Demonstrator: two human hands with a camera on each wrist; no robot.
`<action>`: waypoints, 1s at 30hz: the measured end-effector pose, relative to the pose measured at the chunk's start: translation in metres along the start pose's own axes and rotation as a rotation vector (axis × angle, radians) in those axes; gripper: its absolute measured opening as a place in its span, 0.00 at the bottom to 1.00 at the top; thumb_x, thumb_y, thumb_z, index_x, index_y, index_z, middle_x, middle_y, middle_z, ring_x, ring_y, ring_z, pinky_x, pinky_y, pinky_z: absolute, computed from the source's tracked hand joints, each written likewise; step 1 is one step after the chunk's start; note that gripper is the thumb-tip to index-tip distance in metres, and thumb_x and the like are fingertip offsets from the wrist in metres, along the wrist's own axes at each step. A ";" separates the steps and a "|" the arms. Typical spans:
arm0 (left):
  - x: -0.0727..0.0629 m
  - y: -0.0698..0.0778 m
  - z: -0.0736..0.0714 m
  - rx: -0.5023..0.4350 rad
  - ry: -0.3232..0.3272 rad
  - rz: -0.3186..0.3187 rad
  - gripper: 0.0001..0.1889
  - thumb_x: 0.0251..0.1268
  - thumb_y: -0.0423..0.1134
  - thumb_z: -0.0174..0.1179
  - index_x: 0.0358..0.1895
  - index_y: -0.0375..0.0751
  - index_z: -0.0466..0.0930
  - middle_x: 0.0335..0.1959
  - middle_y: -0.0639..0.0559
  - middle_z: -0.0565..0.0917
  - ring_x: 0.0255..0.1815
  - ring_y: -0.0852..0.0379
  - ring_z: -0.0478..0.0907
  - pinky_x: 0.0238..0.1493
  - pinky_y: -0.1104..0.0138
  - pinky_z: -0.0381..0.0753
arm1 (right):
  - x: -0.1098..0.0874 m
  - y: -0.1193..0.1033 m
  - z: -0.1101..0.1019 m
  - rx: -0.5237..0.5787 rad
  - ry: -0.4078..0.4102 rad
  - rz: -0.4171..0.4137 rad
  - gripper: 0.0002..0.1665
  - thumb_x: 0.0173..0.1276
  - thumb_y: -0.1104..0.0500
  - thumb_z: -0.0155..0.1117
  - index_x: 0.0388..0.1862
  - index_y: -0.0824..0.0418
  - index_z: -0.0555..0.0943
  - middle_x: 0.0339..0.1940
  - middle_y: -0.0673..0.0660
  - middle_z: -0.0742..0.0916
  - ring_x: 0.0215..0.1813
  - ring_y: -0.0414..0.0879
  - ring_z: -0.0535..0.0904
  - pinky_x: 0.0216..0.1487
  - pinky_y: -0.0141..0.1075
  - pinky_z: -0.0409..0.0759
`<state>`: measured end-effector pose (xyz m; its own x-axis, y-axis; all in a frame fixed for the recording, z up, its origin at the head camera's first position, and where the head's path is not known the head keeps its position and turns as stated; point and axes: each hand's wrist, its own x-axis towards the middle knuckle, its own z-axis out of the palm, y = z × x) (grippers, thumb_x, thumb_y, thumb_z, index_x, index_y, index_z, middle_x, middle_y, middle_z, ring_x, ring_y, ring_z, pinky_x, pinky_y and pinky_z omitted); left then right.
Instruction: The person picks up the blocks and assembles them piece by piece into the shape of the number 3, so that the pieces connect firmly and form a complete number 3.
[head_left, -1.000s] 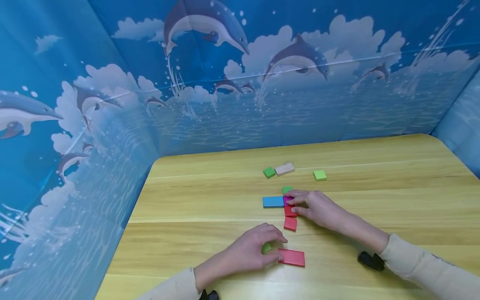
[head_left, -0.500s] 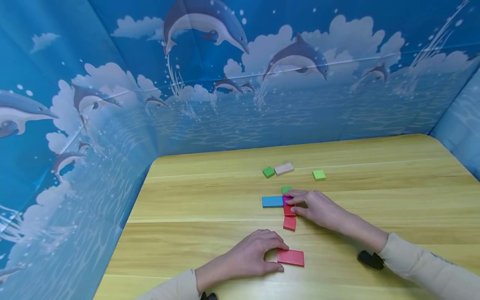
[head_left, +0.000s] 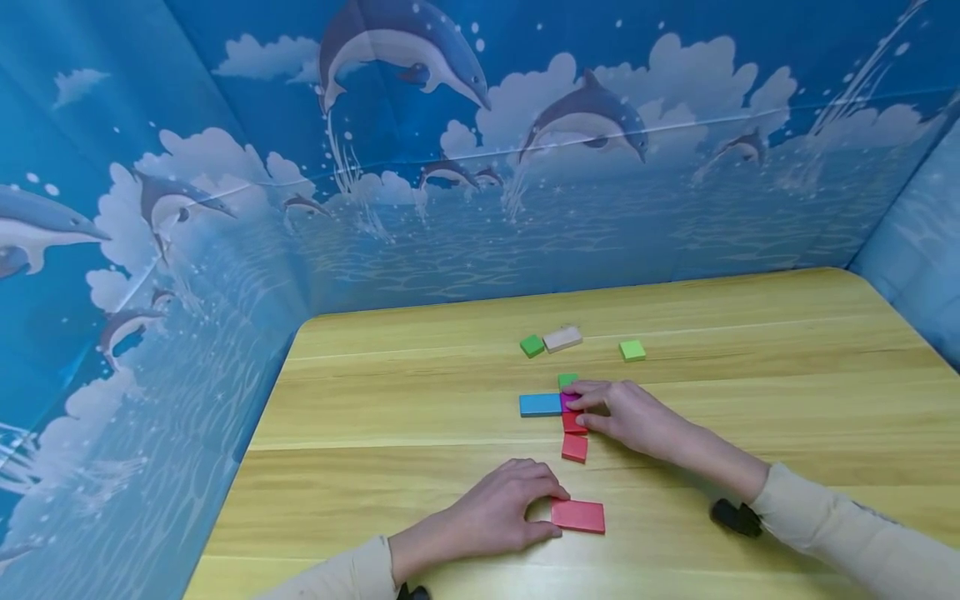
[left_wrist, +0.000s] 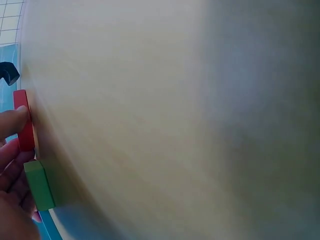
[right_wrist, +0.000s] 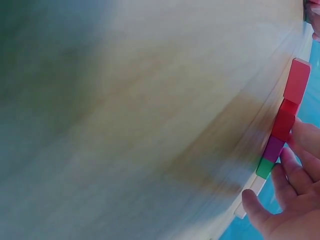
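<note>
My left hand (head_left: 506, 508) pinches the left end of a flat red rectangular block (head_left: 579, 517) between thumb and fingertips. A green block (left_wrist: 40, 186) stands close by the left palm in the left wrist view; the head view hides it behind the hand. Farther forward, my right hand (head_left: 633, 417) holds a purple block (head_left: 567, 402) and a red square block (head_left: 574, 423) that touch, with the thumb by the red one. Against the purple block lie a blue rectangular block (head_left: 540, 405) on its left and a green block (head_left: 567, 381) behind it.
A lighter red square block (head_left: 574, 448) lies just in front of the row. Toward the back of the wooden table (head_left: 375, 375) are a green block (head_left: 532, 346), a beige block (head_left: 563, 338) and a lime block (head_left: 632, 350). A dolphin-print curtain (head_left: 465, 233) surrounds the table.
My left hand's index finger has come down to the long red block, and the green block by its palm has dropped from the head view. The right hand stays in place.
</note>
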<state>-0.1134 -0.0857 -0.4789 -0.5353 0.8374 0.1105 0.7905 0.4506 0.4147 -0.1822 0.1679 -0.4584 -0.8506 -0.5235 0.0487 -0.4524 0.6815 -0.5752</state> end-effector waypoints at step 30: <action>0.006 -0.012 -0.013 -0.264 0.128 -0.249 0.15 0.55 0.38 0.72 0.47 0.47 0.84 0.40 0.64 0.78 0.37 0.67 0.73 0.39 0.77 0.74 | 0.000 0.001 0.003 -0.007 0.017 -0.006 0.20 0.65 0.61 0.70 0.56 0.58 0.85 0.64 0.56 0.80 0.68 0.59 0.70 0.61 0.55 0.71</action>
<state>-0.1299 -0.0897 -0.4713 -0.7474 0.6592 0.0825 0.5370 0.5263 0.6593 -0.1816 0.1673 -0.4614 -0.8525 -0.5185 0.0659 -0.4588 0.6819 -0.5696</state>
